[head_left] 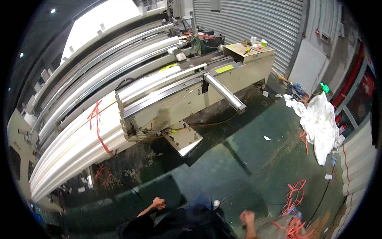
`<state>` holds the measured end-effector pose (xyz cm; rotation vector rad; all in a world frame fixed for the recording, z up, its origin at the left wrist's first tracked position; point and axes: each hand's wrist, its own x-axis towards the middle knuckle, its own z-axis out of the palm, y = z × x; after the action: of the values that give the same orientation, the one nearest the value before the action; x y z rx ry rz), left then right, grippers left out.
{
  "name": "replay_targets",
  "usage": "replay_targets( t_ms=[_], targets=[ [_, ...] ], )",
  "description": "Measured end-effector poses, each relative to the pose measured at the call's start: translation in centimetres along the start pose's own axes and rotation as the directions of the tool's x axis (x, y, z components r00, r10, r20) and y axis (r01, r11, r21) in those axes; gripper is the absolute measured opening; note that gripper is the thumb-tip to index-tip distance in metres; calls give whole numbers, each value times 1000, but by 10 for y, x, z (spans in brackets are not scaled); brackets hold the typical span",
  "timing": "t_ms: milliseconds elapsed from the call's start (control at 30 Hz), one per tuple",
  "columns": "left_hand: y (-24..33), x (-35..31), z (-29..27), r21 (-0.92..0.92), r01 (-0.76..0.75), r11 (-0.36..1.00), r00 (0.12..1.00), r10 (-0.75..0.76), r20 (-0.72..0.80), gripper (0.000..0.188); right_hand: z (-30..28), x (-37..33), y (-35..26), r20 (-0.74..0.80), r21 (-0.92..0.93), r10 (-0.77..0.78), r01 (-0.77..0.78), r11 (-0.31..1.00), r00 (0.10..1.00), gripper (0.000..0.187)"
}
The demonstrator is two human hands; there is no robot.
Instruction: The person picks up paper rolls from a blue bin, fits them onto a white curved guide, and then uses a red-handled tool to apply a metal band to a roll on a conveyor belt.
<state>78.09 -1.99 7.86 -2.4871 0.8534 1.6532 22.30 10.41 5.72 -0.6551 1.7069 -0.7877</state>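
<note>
I see the left hand clenched above green floor | right hand part-curled, I can't tell how tightly | 1 bundle of long white bars, far left, tied with red strap | red twine tangled, right of right hand

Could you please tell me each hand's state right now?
Left hand: loosely closed, nothing visibly held.
Right hand: blurred; open or closed cannot be told.

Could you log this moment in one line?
Left hand: curled, nothing visibly held | Right hand: grip unclear, tangled red plastic strapping to its right | Ahead: long cream-coloured machine | Right: crumpled white sheet
</note>
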Motion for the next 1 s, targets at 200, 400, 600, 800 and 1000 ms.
replay_targets(
  t_ms=[200,400,600,800,1000],
  targets=[
    [78,53,123,85,-208,974,964,189,187,33,-93,149,-222,-165,152,-230,255,955,959,22],
    [298,39,172,227,-114,967,992,97,85,33,-148,222,-212,-135,152,-125,145,978,983,22],
    [455,49,200,39,-176,984,973,168,155,30,-201,214,-131,-149,-42,319,-328,944,936,23],
    [519,115,258,311,-176,934,984,176,29,31,-259,266,-118,-248,-89,549,-583,807,798,16],
    [631,101,342,-38,-190,981,970,194,150,29,-391,416,-112,119,-869,-134,168,466,984,12]
  ],
)
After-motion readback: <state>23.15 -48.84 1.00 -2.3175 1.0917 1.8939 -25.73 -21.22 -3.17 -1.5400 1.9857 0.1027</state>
